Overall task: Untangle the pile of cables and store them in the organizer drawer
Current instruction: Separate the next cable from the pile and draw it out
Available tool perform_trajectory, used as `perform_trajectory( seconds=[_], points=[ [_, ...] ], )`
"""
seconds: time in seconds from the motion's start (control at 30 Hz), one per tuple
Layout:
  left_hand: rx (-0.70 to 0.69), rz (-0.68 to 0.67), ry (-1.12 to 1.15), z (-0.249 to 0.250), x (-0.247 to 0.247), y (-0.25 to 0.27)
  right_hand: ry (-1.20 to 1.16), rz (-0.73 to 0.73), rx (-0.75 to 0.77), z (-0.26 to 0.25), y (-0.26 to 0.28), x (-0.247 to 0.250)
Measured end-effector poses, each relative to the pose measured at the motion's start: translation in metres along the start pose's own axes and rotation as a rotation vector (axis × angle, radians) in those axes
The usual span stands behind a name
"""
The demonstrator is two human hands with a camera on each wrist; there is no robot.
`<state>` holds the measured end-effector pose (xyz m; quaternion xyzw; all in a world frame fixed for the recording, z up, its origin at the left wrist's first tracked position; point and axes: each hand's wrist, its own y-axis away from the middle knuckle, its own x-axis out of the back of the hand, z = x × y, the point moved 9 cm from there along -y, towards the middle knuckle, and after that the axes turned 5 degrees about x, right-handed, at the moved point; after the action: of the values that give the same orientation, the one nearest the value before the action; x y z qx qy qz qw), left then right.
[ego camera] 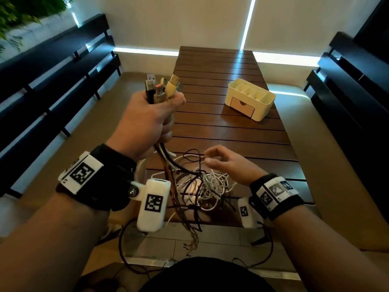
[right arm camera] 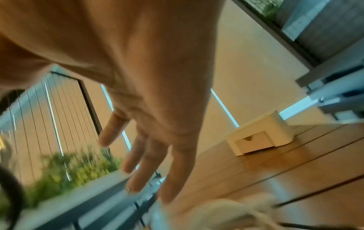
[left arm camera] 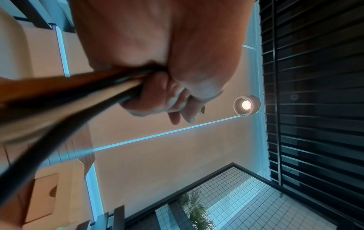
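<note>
My left hand [ego camera: 147, 116] is raised above the table's left edge and grips a bundle of cables just below their USB plugs [ego camera: 162, 85], which stick up out of the fist. In the left wrist view the fingers [left arm camera: 157, 96] are curled round the blurred bundle [left arm camera: 69, 93]. The cables run down into a black and white tangle [ego camera: 202, 186] on the near end of the table. My right hand [ego camera: 223, 163] hovers over the tangle with relaxed fingers [right arm camera: 141, 155], holding nothing. The cream organizer [ego camera: 250, 100] stands farther back, its drawer [ego camera: 242, 106] closed.
The brown slatted table [ego camera: 221, 66] stretches away from me. Some cable ends [ego camera: 191, 239] hang over its near edge toward the floor. Dark slatted benches run along the left [ego camera: 52, 70] and the right [ego camera: 347, 81]. The organizer [right arm camera: 262, 137] also shows in the right wrist view.
</note>
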<state>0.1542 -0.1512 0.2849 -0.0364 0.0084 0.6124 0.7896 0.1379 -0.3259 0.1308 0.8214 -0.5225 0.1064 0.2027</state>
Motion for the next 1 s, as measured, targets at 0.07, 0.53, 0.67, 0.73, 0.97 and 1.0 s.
perform_trajectory(
  seconds=[0.07, 0.53, 0.67, 0.73, 0.97, 1.0],
  points=[
    [0.011, 0.014, -0.006, -0.003, 0.003, 0.000, 0.333, 0.008, -0.134, 0.038, -0.006, -0.004],
    [0.045, 0.012, -0.033, -0.006, 0.013, -0.011, 0.844, 0.403, -0.316, 0.079, -0.042, 0.103],
    [0.053, 0.005, -0.033, -0.008, 0.009, -0.016, 0.747, 0.223, -0.423, 0.100, -0.047, 0.100],
    [0.056, 0.000, -0.024, -0.009, 0.008, -0.016, 0.784, 0.151, -0.493, 0.109, -0.043, 0.093],
    [0.069, 0.017, -0.021, -0.014, 0.007, -0.018, 0.597, 0.295, -0.051, 0.038, -0.041, 0.034],
    [0.069, 0.016, -0.021, -0.015, 0.005, -0.017, 0.495, 0.289, -0.092, 0.043, -0.041, 0.024]
  ],
)
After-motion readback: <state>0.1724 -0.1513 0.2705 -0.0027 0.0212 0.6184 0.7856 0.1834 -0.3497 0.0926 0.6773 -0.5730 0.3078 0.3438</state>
